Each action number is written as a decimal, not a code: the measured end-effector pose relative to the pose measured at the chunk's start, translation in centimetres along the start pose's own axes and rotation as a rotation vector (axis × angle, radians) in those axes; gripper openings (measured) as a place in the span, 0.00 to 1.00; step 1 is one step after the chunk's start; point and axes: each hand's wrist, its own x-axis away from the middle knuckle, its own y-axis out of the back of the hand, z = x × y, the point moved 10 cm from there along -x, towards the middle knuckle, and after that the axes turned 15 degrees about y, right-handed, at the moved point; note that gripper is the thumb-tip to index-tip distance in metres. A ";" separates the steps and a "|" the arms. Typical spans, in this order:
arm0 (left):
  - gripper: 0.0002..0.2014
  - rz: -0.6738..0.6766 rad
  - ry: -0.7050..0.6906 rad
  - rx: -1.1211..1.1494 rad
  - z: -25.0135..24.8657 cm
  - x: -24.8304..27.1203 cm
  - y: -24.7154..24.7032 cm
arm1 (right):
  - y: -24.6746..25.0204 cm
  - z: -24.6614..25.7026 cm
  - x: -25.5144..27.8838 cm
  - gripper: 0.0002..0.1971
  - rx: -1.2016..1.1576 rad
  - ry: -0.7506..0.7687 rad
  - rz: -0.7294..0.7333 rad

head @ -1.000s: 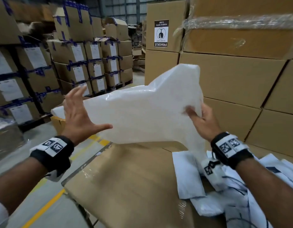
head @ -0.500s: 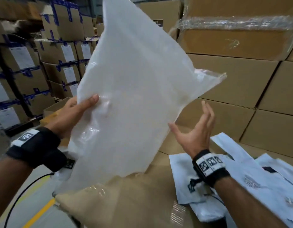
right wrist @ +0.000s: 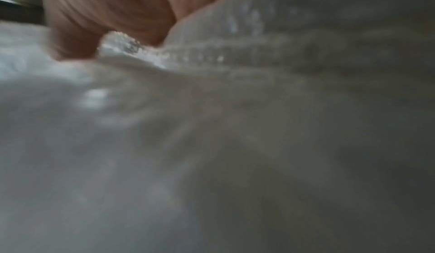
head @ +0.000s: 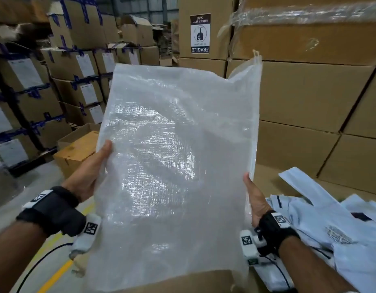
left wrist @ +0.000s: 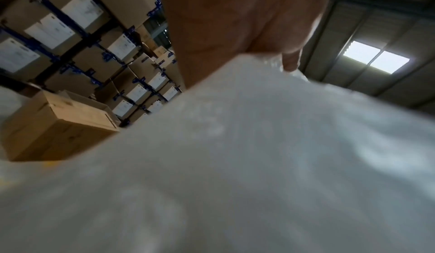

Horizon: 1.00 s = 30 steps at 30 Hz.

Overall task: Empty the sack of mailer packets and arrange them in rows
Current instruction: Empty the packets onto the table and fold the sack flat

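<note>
A large white woven sack (head: 174,166) hangs flat and upright in front of me, limp and thin. My left hand (head: 92,172) grips its left edge, thumb on the near face, the other fingers hidden behind. My right hand (head: 253,195) grips the right edge near the stitched seam (right wrist: 188,56), thumb in front. The sack (left wrist: 235,164) fills most of both wrist views, where it is blurred. A loose heap of white mailer packets (head: 330,229) lies on the brown cardboard surface (head: 267,178) at the lower right.
Tall stacks of brown cartons (head: 309,92) rise right behind the work surface. Shelved boxes with white labels and blue tape (head: 45,92) stand at the left. An open carton (head: 77,149) sits on the floor, beside a yellow floor line (head: 54,278).
The sack went from crumpled and sideways to held up flat. My left hand took its left edge, then my right hand, open half a second ago, closed on the right edge.
</note>
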 end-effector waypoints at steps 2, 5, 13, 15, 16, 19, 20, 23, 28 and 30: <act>0.26 -0.076 0.046 -0.097 1.3 -0.8 1.5 | 1.0 0.2 -0.6 0.34 0.030 0.005 -0.020; 0.31 -0.230 0.096 -0.186 3.2 -1.6 4.1 | 2.1 0.5 -1.3 0.35 0.061 0.025 -0.090; 0.64 -0.135 0.124 -0.439 3.1 -1.7 4.4 | -0.6 9.2 -1.2 0.56 0.488 0.348 0.187; 0.64 -0.159 0.165 -0.769 2.9 -1.1 3.6 | -1.6 10.0 -1.9 0.63 0.901 0.323 0.369; 0.61 -0.191 0.159 -0.914 2.8 -1.1 3.4 | -1.9 10.1 -2.4 0.66 1.073 0.284 0.428; 0.40 -0.346 0.012 -1.161 1.1 -1.4 2.8 | -2.6 10.9 -4.1 0.59 1.376 0.214 0.413; 0.31 -0.443 -0.052 -1.175 0.2 -1.3 2.8 | -2.9 11.9 -4.8 0.49 1.425 0.265 0.335; 0.24 -0.712 -0.319 -1.228 -1.9 -0.1 2.3 | -4.5 16.2 -6.0 0.16 1.485 0.562 0.009; 0.11 -0.679 -0.581 -1.252 -1.8 0.5 -2.4 | -4.7 17.8 -8.4 0.33 1.609 0.614 -0.337; 0.12 -0.610 -0.593 -1.306 0.3 -0.4 -5.2 | -3.3 15.6 -9.5 0.47 1.554 0.396 -0.361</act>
